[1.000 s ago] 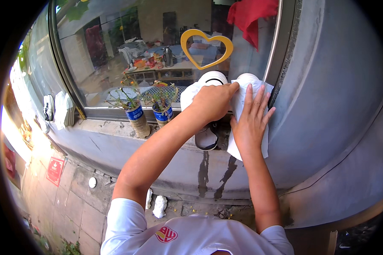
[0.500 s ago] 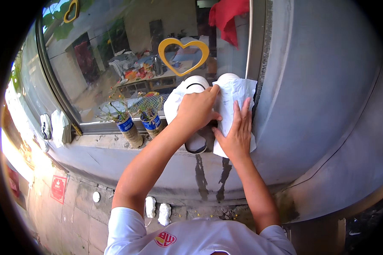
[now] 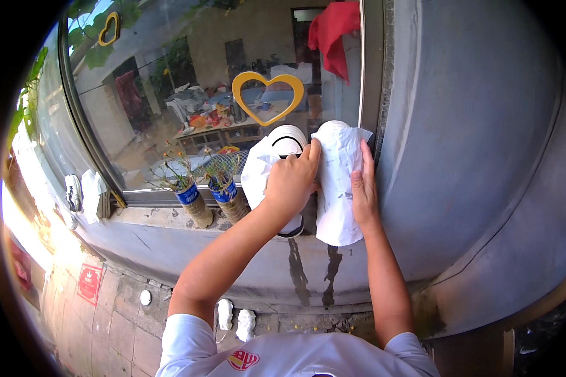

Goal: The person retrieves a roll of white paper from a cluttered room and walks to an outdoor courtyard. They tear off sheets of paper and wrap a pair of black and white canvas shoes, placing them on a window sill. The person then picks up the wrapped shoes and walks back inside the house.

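Two shoes lean upright side by side on the window ledge, against the glass. White paper (image 3: 338, 195) lies over the right shoe (image 3: 333, 125), leaving only its pale tip showing at the top. My left hand (image 3: 292, 181) reaches between the shoes, its fingers closed at the paper's upper left edge. Along the right edge is my right hand (image 3: 366, 196), thumb on the paper and fingers round the side. The left shoe (image 3: 289, 139) shows a white end with a black curved line; more white paper (image 3: 256, 174) covers its left side. My left hand hides its middle.
Two cut bottles with plants (image 3: 196, 207) stand left on the ledge (image 3: 151, 217). Farther left are a shoe (image 3: 73, 191) and a paper-covered shoe (image 3: 94, 195). Behind is the window with a yellow heart (image 3: 268, 97). White bundles (image 3: 245, 325) lie on the ground below.
My right hand has moved from lying spread on the paper to its right edge. The paper's right side now folds closer round the shoe. My left hand stays at the left edge.
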Available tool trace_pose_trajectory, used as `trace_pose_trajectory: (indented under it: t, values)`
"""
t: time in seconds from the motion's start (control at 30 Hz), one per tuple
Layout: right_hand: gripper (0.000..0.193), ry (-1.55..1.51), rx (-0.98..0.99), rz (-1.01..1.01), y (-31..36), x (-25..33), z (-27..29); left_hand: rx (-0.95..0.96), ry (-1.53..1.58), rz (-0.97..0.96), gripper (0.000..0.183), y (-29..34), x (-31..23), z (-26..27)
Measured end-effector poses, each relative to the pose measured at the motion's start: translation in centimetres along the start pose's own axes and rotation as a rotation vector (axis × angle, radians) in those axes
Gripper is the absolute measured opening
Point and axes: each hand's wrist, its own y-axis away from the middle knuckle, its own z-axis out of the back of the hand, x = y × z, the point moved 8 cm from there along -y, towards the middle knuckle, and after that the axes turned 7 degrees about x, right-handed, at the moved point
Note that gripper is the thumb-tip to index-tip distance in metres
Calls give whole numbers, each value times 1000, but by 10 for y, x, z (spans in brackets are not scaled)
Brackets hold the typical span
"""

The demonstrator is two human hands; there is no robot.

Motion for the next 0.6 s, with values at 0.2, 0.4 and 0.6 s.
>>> trace_pose_trajectory:
  t: [0.2, 0.4, 0.6]
  values:
    - [58, 244, -35, -45, -7, -18, 13, -11, -12, 11, 87, -2, -3, -1]
    - [61, 636, -160, 69, -19, 18, 10, 4, -16, 17, 87, -2, -1, -2]
    - [62, 653, 132, 205, -29, 17, -15, -10, 0, 3, 88, -2, 0, -1]
